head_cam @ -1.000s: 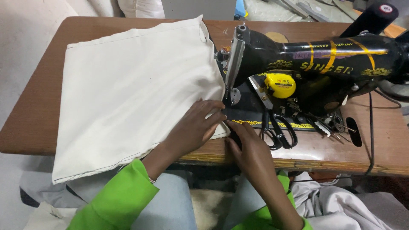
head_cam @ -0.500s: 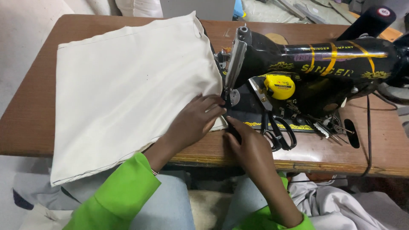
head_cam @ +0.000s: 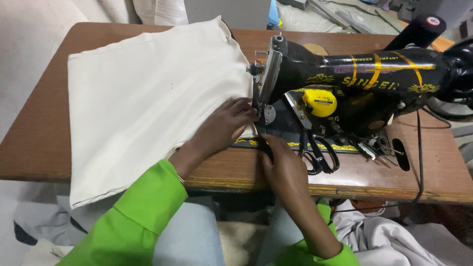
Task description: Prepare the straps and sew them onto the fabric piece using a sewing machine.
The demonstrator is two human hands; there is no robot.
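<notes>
Crowding 2 hands (head_cam: 221, 128) apparently pressing cloth (head_cam: 148, 103): sewing machine (head_cam: 345, 83), scissors (head_cam: 320, 152).

Both arms wear bright green long sleeves with folded cuffs; a thin bracelet circles the wrist of the bare left hand (head_cam: 221, 129), the right hand (head_cam: 285, 170) bare too

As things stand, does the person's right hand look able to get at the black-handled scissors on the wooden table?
Probably yes. The right hand rests at the table's front edge beside the black-handled scissors, which lie flat with handles toward the person. Nothing lies between them; the black sewing machine sits behind them, not over the handles.
</notes>
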